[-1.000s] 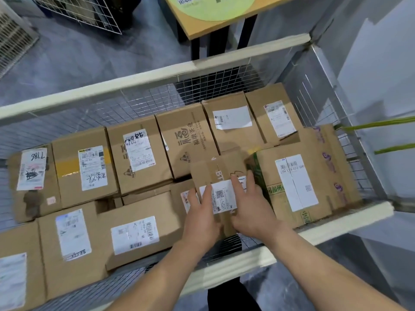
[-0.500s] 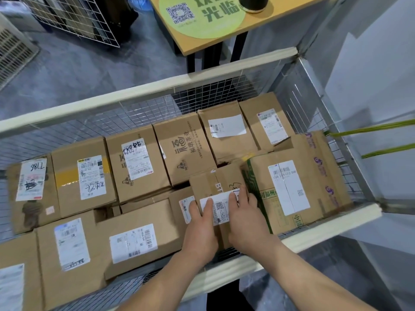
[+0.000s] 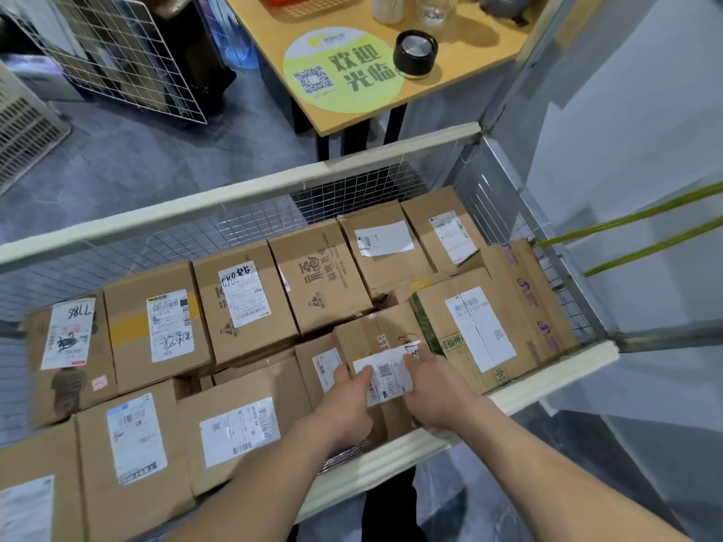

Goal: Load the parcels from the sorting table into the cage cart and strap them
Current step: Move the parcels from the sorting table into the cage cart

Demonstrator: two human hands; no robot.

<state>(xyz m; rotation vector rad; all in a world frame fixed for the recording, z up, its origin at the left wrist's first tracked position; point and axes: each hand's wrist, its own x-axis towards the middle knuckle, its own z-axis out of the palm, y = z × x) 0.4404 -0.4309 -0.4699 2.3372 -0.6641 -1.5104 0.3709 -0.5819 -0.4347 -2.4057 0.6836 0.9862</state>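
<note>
A wire cage cart (image 3: 547,379) with cream rails holds several taped cardboard parcels with white labels. At the near rail a small brown parcel (image 3: 375,332) with a white label stands in a gap between a low parcel (image 3: 321,357) on its left and a bigger green-printed parcel (image 3: 481,330) on its right. My left hand (image 3: 346,402) lies on the small parcel's near left part, fingers flat on top. My right hand (image 3: 436,389) lies on its near right part, fingertips on the label. The parcel's near end is hidden under both hands.
Two green straps (image 3: 645,219) run from the cart's right mesh wall out to the right. Behind the cart's far rail (image 3: 234,197) stands a wooden table (image 3: 469,84) with a green round sticker and a black-lidded jar (image 3: 414,54). A loose wire mesh panel (image 3: 129,56) leans at the back left.
The small parcel has sunk lower into the gap under both hands. The view has tilted up, showing more of the table.
</note>
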